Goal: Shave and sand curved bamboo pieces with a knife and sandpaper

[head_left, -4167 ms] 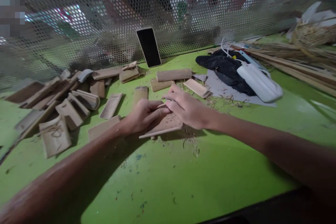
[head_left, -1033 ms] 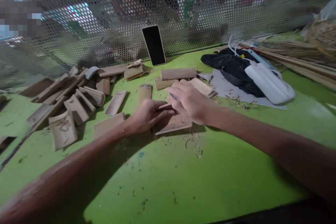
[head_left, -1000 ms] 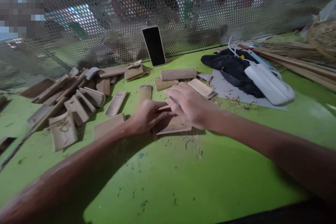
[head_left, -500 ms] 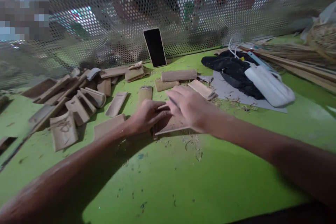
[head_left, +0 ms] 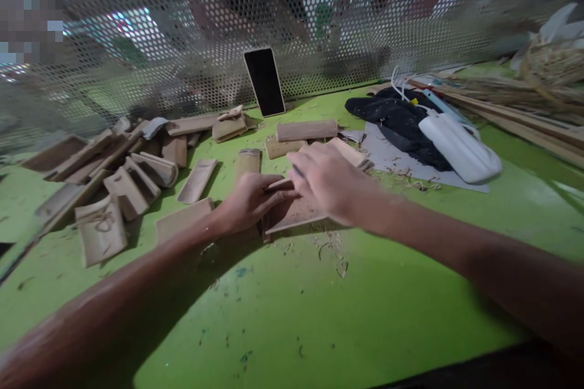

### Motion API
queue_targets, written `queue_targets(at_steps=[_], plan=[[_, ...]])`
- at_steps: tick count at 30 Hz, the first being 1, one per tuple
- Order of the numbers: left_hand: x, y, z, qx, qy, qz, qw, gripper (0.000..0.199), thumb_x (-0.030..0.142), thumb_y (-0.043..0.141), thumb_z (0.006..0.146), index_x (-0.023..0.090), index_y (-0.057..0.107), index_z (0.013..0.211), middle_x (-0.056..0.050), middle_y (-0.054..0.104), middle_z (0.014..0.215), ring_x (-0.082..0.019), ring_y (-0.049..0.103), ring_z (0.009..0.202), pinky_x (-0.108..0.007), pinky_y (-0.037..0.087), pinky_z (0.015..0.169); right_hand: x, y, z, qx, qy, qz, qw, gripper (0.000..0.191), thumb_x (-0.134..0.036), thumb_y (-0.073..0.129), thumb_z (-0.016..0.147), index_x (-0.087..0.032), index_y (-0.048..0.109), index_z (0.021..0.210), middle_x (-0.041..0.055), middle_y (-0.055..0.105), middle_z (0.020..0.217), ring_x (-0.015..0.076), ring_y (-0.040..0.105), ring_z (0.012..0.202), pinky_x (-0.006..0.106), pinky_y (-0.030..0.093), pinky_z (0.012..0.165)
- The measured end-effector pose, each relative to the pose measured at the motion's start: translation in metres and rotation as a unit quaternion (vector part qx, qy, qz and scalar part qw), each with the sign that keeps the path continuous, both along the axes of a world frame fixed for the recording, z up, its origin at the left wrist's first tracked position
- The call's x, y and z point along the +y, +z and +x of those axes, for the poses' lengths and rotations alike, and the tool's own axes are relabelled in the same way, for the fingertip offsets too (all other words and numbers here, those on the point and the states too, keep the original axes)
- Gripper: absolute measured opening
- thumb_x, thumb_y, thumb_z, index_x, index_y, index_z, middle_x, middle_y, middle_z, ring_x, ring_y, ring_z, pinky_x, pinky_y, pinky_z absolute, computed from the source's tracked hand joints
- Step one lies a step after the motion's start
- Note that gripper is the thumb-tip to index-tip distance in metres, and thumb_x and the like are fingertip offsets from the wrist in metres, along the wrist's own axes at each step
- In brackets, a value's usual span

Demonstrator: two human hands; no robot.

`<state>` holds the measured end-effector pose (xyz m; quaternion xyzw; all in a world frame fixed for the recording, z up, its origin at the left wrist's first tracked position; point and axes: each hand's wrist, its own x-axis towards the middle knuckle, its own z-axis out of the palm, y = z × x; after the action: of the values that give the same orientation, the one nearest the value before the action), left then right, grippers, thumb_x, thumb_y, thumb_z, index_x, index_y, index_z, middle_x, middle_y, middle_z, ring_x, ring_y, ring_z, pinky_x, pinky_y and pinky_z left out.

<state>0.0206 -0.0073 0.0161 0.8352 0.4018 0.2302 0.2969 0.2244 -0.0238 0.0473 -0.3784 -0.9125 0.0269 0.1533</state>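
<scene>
Both hands meet over a curved wooden piece [head_left: 296, 216] near the middle of the green table [head_left: 274, 316]. My left hand [head_left: 249, 200] is closed on the left edge of this piece, thumb and fingers pressed together. Bent over the top of it is my right hand [head_left: 326, 182], its fingers closed near the left fingertips around something dark and thin that I cannot make out. The palm hides much of the piece. Curly shavings [head_left: 335, 249] lie just in front of it.
Several curved wooden pieces [head_left: 137, 188] are heaped at the left. A phone [head_left: 264, 82] leans on the perforated metal screen [head_left: 191, 73]. At the right are black cloth [head_left: 401, 127], a white pouch-like object [head_left: 460, 149], grey paper [head_left: 383, 158] and long strips [head_left: 515, 112].
The view has shifted slightly, so most objects appear a little farther left. Both hands stay on the wooden piece, with the right fingers moved very slightly.
</scene>
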Motion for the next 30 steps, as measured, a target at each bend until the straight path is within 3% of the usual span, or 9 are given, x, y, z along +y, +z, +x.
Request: queue_targets(at_steps=[3,7,10,16,21,25,28,30], plan=[[0.0002,-0.0003,0.0000,0.001,0.007,0.010,1.000,0.023,0.025,0.057,0.087,0.013,0.065,0.070,-0.001,0.064,0.062,-0.010,0.049,0.054,-0.020,0.036,0.049,0.0005,0.0008,0.0001,-0.027,0.045,0.035,0.998,0.040,-0.032,0.042,0.107,-0.006,0.065,0.127,0.0179,0.069,0.116,0.0274,0.059,0.103,0.047,0.047,0.091],[-0.0005,0.0001,0.0002,-0.001,0.004,-0.002,1.000,0.024,0.029,0.057,0.092,0.012,0.070,0.081,-0.002,0.071,0.072,-0.010,0.054,0.058,-0.020,0.038,0.051,0.0028,0.0018,0.0030,-0.021,-0.011,0.028,0.999,0.042,-0.034,0.045,0.106,-0.004,0.064,0.130,0.0187,0.071,0.113,0.0270,0.060,0.096,0.045,0.047,0.085],[-0.0008,0.0002,0.0004,-0.007,-0.005,0.005,1.000,0.026,0.031,0.058,0.091,0.012,0.068,0.075,-0.001,0.068,0.066,-0.010,0.052,0.056,-0.019,0.038,0.050,0.0035,0.0014,0.0056,-0.011,0.025,0.015,1.000,0.043,-0.036,0.044,0.106,-0.006,0.064,0.130,0.0186,0.071,0.113,0.0279,0.059,0.098,0.046,0.047,0.085],[-0.0008,0.0014,0.0020,-0.007,-0.001,0.011,1.000,0.027,0.032,0.057,0.092,0.012,0.069,0.078,-0.002,0.068,0.067,-0.010,0.052,0.056,-0.020,0.037,0.049,0.0047,-0.0032,0.0056,0.007,0.025,0.006,1.000,0.051,-0.040,0.035,0.108,-0.006,0.060,0.137,0.0208,0.069,0.119,0.0315,0.056,0.104,0.052,0.045,0.088],[-0.0026,0.0030,0.0027,0.001,0.007,-0.001,1.000,0.026,0.032,0.057,0.093,0.013,0.070,0.081,-0.002,0.069,0.070,-0.010,0.053,0.056,-0.021,0.038,0.050,0.0066,-0.0056,0.0056,0.034,0.013,0.002,0.999,0.049,-0.039,0.032,0.109,-0.007,0.068,0.119,0.0175,0.070,0.108,0.0276,0.054,0.097,0.047,0.045,0.084],[-0.0026,0.0035,0.0019,0.001,0.002,0.004,1.000,0.022,0.025,0.056,0.091,0.013,0.068,0.077,-0.002,0.068,0.068,-0.010,0.053,0.057,-0.020,0.039,0.050,0.0068,-0.0043,0.0068,0.012,0.061,0.014,0.998,0.039,-0.038,0.042,0.106,-0.009,0.068,0.113,0.0151,0.069,0.101,0.0264,0.053,0.094,0.045,0.045,0.083],[-0.0015,0.0032,0.0011,0.000,0.006,-0.001,1.000,0.024,0.030,0.057,0.094,0.013,0.072,0.087,-0.002,0.072,0.074,-0.011,0.055,0.060,-0.020,0.041,0.052,0.0074,-0.0015,0.0081,0.017,0.006,-0.003,1.000,0.032,-0.031,0.045,0.105,-0.008,0.067,0.107,0.0142,0.066,0.093,0.0253,0.052,0.089,0.041,0.045,0.077],[-0.0010,0.0025,0.0007,-0.004,-0.002,0.003,1.000,0.026,0.032,0.057,0.094,0.013,0.073,0.088,-0.002,0.072,0.072,-0.011,0.056,0.060,-0.020,0.041,0.052,0.0071,0.0000,0.0085,0.015,0.011,-0.008,1.000,0.031,-0.031,0.047,0.104,-0.007,0.067,0.107,0.0144,0.066,0.093,0.0261,0.052,0.091,0.041,0.045,0.077]])
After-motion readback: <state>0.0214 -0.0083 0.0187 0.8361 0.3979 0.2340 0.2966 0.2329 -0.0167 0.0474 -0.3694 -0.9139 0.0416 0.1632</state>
